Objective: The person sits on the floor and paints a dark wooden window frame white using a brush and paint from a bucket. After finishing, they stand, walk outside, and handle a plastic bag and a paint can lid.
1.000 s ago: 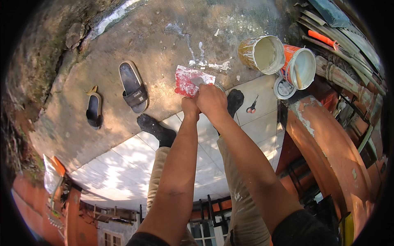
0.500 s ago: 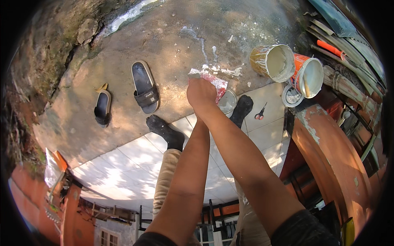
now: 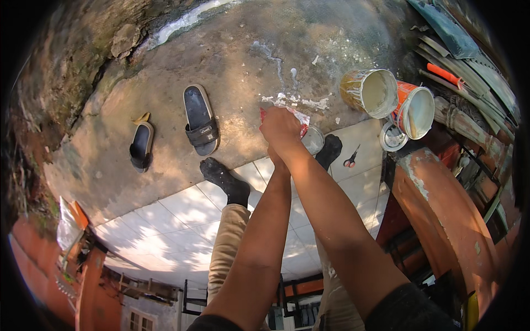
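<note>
Moved leftward over the red, white-smeared board (image 3: 303, 122) since the first frame: right hand (image 3: 282, 128), closed on a grey-bladed scraper (image 3: 267, 105) at the board's left end. Left hand (image 3: 275, 154), near side, beneath the right, mostly hidden, grip cannot be told. Outward: scissors (image 3: 350, 160) right, two buckets (image 3: 353, 91) (image 3: 405, 95) far right, two sandals (image 3: 201, 119) (image 3: 141, 145) left.

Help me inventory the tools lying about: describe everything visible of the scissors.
The scissors lie on the pale floor tiles, a little right of the black-socked right foot. Their small handle loops, red-orange and black, look plastic and sit toward the picture's lower edge. The slim dark blades, apparently metal, point up and slightly right. They are too small to tell if fully closed. Nothing besides the floor visibly touches them.
</note>
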Motion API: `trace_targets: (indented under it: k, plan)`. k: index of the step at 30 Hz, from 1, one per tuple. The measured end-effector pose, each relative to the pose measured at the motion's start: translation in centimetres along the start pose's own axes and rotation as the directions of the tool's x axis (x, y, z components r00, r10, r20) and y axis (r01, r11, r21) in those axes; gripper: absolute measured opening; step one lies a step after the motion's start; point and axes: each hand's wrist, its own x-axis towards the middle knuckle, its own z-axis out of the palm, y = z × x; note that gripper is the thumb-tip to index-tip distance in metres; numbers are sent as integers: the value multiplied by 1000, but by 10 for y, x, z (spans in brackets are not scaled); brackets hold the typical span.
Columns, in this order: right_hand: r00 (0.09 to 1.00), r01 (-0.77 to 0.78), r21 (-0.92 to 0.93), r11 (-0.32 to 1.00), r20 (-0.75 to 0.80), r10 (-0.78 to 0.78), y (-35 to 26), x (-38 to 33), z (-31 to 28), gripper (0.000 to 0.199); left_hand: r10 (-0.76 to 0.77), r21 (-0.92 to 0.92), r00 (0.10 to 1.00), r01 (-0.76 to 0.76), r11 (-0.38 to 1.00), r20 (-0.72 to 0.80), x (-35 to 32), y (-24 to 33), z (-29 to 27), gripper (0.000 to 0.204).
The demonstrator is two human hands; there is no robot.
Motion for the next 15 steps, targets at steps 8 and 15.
trace_targets:
  k: [8,15]
  plan:
    - [956,-237,-38,971,169,240,66,-45,-43,31,-168,-218,983,181,959,75,-43,28,-39,41]
    - [959,-274,136,952,113,260,74,-97,-81,39,77,-145,989,-58,988,127,-131,108,-98,21]
